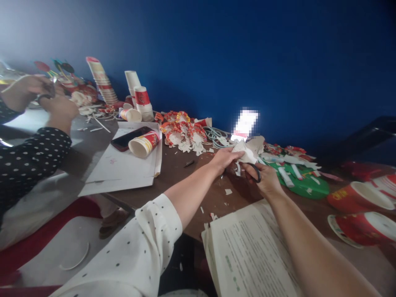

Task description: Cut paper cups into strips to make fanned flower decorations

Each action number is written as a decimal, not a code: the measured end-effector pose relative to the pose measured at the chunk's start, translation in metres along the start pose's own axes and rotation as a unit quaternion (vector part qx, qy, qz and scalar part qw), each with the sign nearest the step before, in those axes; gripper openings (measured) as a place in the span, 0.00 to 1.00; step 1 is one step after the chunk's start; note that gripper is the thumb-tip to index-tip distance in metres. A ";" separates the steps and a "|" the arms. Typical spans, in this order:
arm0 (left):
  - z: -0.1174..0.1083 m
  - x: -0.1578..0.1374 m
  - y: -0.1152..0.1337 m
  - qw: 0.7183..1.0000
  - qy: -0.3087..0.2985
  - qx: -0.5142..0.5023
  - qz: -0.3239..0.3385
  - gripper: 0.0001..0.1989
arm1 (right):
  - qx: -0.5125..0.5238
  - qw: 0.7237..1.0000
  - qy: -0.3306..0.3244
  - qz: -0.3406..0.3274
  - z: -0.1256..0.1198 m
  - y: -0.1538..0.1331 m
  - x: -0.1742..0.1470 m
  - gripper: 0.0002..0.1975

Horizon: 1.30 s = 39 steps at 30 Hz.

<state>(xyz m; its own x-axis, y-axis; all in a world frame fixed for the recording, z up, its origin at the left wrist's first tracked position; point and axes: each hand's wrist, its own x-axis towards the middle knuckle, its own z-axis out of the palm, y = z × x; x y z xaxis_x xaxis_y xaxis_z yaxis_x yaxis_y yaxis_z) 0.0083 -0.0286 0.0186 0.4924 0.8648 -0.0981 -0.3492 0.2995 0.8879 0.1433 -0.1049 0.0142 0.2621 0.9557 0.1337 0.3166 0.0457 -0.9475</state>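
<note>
My left hand (225, 160) pinches a white piece of paper cup (245, 152) with cut, uneven edges. In my right hand (265, 179) is a pair of scissors (257, 173) with dark handles, held just below the piece. The blades are mostly hidden, so I cannot tell whether they touch it. A small white scrap (237, 168) hangs under the piece, between my hands. Right behind them a lit phone screen (244, 123), blurred out, leans near the wall. Small offcuts (228, 192) lie on the brown table below.
Red-and-white cut paper shapes (185, 130) are heaped at the back. Stacked paper cups (144, 105) stand left of them. A cup (144, 144) and dark phone lie on white paper (120, 165). Red cups (360, 196) lie right. A co-worker's hands (58, 101) hold scissors at far left.
</note>
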 end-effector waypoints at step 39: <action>-0.011 0.007 0.002 0.958 0.129 0.239 0.090 0.10 | 0.040 0.997 -0.046 0.039 -0.009 0.011 0.008 0.21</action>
<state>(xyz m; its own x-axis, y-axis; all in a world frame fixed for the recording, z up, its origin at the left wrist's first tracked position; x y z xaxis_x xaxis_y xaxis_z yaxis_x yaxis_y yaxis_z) 0.0020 -0.0175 0.0150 0.2245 0.9742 0.0220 0.0254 -0.0284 0.9993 0.1575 -0.0999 0.0073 0.1978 0.9796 0.0342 0.2236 -0.0111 -0.9746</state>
